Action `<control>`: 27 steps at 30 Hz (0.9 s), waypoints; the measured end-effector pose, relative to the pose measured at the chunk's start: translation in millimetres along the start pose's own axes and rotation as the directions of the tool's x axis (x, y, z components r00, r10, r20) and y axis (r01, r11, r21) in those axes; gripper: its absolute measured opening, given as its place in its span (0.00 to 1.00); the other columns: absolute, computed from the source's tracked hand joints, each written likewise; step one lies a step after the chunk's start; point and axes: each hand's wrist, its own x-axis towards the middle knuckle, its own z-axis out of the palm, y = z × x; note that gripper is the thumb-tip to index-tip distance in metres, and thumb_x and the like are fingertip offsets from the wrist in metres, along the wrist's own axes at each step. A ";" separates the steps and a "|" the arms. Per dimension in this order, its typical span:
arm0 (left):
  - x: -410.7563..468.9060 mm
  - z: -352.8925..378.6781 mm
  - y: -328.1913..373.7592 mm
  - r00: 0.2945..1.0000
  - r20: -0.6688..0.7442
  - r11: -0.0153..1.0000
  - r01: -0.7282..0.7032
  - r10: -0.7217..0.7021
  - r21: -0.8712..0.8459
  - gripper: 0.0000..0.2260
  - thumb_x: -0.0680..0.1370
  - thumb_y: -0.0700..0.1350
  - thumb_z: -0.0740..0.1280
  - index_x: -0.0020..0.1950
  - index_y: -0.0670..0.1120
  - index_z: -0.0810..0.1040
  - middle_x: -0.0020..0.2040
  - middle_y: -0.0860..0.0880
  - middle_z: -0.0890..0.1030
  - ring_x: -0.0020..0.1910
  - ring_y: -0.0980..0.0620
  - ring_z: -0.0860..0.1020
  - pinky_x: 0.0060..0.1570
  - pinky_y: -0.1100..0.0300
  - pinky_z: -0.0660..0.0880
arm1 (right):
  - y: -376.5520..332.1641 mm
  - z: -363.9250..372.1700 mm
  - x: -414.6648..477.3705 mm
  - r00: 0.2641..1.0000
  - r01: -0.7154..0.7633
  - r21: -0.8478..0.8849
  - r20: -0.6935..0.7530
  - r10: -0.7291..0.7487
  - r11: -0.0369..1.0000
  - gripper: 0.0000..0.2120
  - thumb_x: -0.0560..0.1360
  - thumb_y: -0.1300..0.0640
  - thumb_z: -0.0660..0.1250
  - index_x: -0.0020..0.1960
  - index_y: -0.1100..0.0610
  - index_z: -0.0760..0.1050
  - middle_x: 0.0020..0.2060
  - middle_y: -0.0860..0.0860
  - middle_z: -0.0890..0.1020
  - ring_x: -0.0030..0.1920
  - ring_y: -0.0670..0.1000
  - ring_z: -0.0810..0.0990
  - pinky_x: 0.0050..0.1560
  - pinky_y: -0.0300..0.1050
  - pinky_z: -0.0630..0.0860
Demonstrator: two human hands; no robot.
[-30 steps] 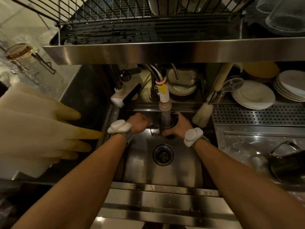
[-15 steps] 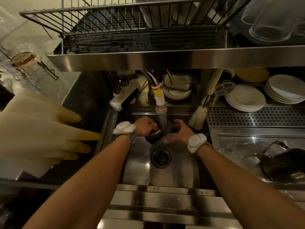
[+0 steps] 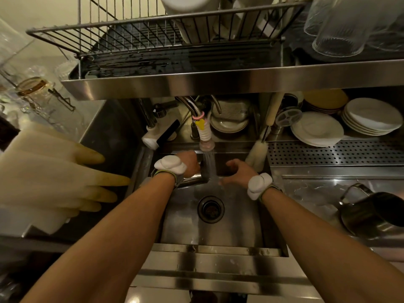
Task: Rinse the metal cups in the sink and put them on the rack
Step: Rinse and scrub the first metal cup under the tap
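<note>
Gripping metal cup (image 3: 194,179) under water stream (image 3: 209,164), left hand (image 3: 189,163); right hand (image 3: 237,172) loose.

One wide-angle head camera looks forward and down from the near edge, close over the sink (image 3: 238,219); the rack (image 3: 131,33) crosses the far top.

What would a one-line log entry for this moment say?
step: rinse | left hand: holds metal cup at tap stream | right hand: open, beside stream | rack: cup not yet on it
</note>
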 end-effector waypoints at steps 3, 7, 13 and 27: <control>-0.3 -2.5 1.7 0.999 -0.033 0.997 -0.012 0.015 0.074 0.12 0.77 0.48 0.63 0.54 0.42 0.79 0.55 0.41 0.81 0.53 0.40 0.80 0.44 0.55 0.72 | 0.6 -2.3 -1.1 1.000 0.005 0.008 -0.005 -0.005 1.000 0.37 0.63 0.55 0.79 0.68 0.57 0.68 0.67 0.54 0.73 0.66 0.54 0.73 0.62 0.46 0.73; -0.5 -4.2 3.1 0.996 -0.085 0.987 -0.002 0.016 0.161 0.13 0.77 0.49 0.63 0.56 0.44 0.77 0.58 0.43 0.80 0.57 0.40 0.78 0.49 0.52 0.69 | 0.5 -5.9 -2.1 1.000 0.013 -0.009 -0.010 -0.013 1.000 0.35 0.64 0.53 0.79 0.67 0.57 0.69 0.67 0.54 0.73 0.66 0.53 0.72 0.59 0.42 0.70; -1.0 -3.2 7.6 0.991 -0.125 0.970 -0.009 0.041 0.243 0.11 0.77 0.47 0.62 0.56 0.46 0.76 0.58 0.44 0.80 0.57 0.40 0.78 0.61 0.45 0.66 | 0.6 -9.8 -1.8 1.000 0.014 -0.010 -0.018 -0.015 1.000 0.34 0.64 0.53 0.78 0.67 0.57 0.69 0.66 0.54 0.73 0.66 0.53 0.72 0.60 0.43 0.71; 4.7 -0.4 2.1 0.995 0.009 0.989 0.101 -0.101 -0.106 0.15 0.79 0.46 0.62 0.60 0.38 0.78 0.60 0.39 0.80 0.59 0.39 0.78 0.55 0.51 0.74 | 2.2 -8.2 -4.2 1.000 0.020 0.000 -0.004 -0.020 1.000 0.36 0.65 0.57 0.78 0.68 0.58 0.67 0.66 0.56 0.73 0.65 0.55 0.73 0.62 0.47 0.73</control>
